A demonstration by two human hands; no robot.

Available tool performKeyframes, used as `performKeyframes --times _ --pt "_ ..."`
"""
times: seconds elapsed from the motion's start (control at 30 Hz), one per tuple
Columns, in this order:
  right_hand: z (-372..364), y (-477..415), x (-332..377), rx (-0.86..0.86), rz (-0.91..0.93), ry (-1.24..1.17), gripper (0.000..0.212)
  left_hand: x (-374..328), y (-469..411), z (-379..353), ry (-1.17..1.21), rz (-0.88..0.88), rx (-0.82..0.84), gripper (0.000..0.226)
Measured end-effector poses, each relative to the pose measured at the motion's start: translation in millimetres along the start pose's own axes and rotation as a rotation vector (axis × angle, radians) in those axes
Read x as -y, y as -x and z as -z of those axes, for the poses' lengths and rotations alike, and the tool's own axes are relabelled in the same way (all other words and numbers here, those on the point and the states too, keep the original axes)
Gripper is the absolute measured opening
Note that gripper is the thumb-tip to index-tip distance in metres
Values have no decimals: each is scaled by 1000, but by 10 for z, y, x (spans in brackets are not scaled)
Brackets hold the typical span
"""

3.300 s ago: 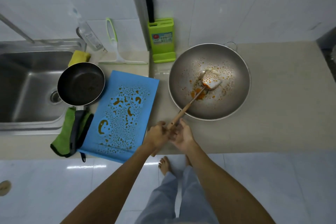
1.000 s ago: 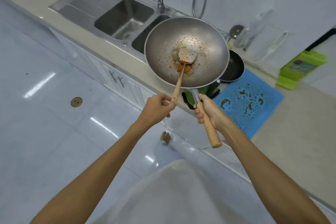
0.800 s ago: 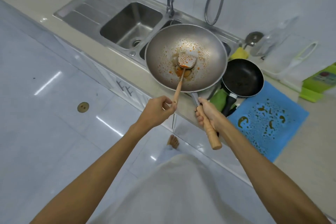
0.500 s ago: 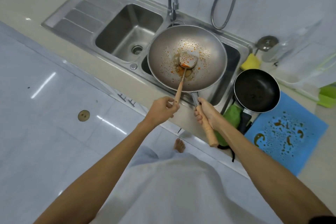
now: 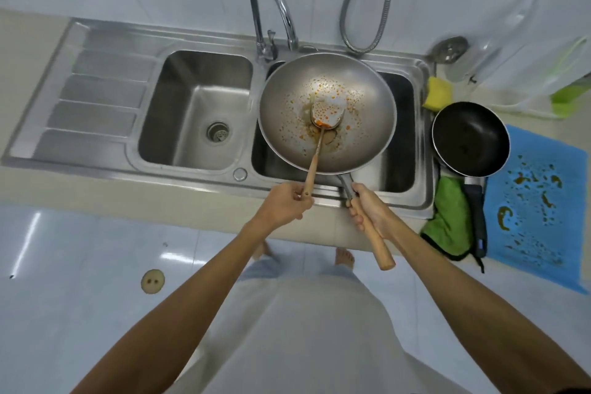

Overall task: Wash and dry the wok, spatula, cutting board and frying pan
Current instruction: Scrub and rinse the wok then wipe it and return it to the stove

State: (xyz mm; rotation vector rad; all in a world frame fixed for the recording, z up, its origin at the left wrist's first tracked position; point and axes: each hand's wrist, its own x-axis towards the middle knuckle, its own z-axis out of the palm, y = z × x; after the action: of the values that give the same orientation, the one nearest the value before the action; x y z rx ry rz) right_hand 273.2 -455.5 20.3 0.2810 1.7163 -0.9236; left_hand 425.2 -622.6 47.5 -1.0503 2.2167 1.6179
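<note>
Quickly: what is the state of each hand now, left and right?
Left hand: closed around the wooden handle of the metal spatula.
Right hand: closed around the wooden handle of the round steel wok.

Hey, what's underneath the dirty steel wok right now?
The round grey steel wok is over the right basin of the stainless steel sink. Only the basin's side walls show; its floor and drain are covered.

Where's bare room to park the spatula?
Free: the steel left basin and the ribbed drainboard left of it. Crowded: the right basin under the round steel wok, and beyond it the yellow sponge, black frying pan, green cloth and blue cutting board.
</note>
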Motion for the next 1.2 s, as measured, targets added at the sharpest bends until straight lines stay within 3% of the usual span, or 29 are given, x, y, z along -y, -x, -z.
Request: performKeyframes --times 0.27,0.63,0.83,1.0,1.2 --pt "-786 -45 -43 -49 -10 -193 59 317 -205 672 -92 18 79 15" --pt "-1321 -109 124 -124 -38 -274 57 471 -342 777 -42 41 108 21" --pt "-1302 -122 161 -191 38 -50 62 418 -353 677 0 65 110 22" --pt "-1197 -128 222 -221 94 447 53 323 -340 613 101 97 119 19" --pt "-1106 -121 182 -168 70 382 51 235 -358 506 78 120 163 29"
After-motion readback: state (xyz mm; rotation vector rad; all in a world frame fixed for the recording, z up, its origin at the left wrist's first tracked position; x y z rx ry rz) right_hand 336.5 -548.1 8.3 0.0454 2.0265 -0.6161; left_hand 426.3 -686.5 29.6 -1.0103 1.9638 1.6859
